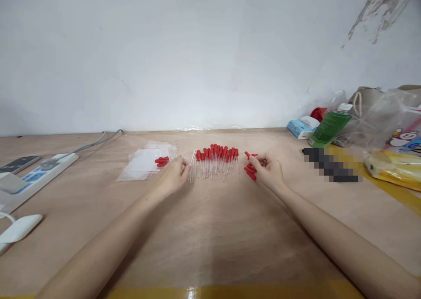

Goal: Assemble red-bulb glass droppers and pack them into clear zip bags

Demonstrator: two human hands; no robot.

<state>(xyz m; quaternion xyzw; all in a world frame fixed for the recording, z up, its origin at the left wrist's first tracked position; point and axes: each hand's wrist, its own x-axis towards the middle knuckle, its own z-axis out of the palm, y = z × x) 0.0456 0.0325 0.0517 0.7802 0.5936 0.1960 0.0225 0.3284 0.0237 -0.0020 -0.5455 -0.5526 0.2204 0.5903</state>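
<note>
Several glass droppers with red rubber bulbs (215, 152) lie in a fanned row at the middle of the table, their thin tips toward me. Left of them is a small group of clear glass tubes (193, 169) without bulbs. My left hand (176, 174) is at these tubes, its fingertips pinched on one. My right hand (268, 169) is at a small pile of loose red rubber bulbs (250, 172), with thumb and finger closed on a bulb; the fingers partly hide it. Other red bulbs (161, 161) lie on clear plastic zip bags (141, 162) beyond my left hand.
On the left are a power strip (42, 176), a phone (19, 163) and a white plug or adapter (21, 228). A tissue pack (301, 127), a green bottle (330, 125), plastic bags (378, 119) and a yellow packet (394, 169) stand on the right. A wall rises behind.
</note>
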